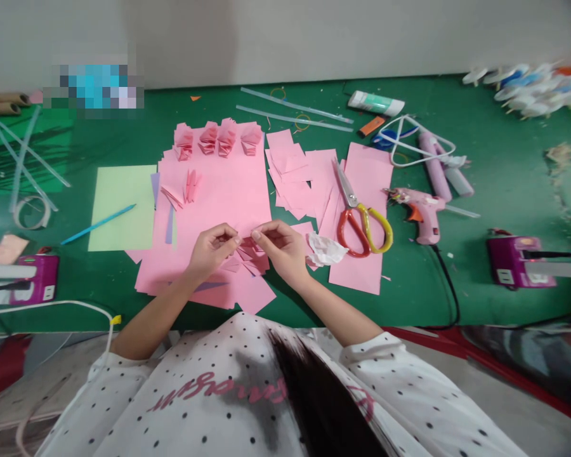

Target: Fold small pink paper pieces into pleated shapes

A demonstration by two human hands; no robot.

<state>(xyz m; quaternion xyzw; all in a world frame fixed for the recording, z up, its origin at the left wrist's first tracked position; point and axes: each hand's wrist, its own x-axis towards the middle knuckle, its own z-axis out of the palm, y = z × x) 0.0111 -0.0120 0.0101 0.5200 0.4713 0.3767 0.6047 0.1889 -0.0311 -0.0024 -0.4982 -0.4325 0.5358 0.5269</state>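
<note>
My left hand (215, 249) and my right hand (282, 249) meet over the front of a large pink sheet (228, 184). Both are closed in a pinch on a small piece of pink paper (247, 242), mostly hidden by the fingers. Beneath them lie loose pink paper pieces (247, 261). Several pleated pink paper bundles (226, 138) stand in a row along the sheet's far edge. Nearer my left hand are more folded pink pieces (191, 186). A crumpled white tissue (327, 249) sits just right of my right hand.
Scissors (354, 212) with red and yellow handles rest on pink paper at right. Beyond them lies a pink glue gun (422, 214) with its cord. A blue pencil (98, 224) crosses a pale green sheet (124, 190) at left. Purple power blocks (518, 260) stand at both sides.
</note>
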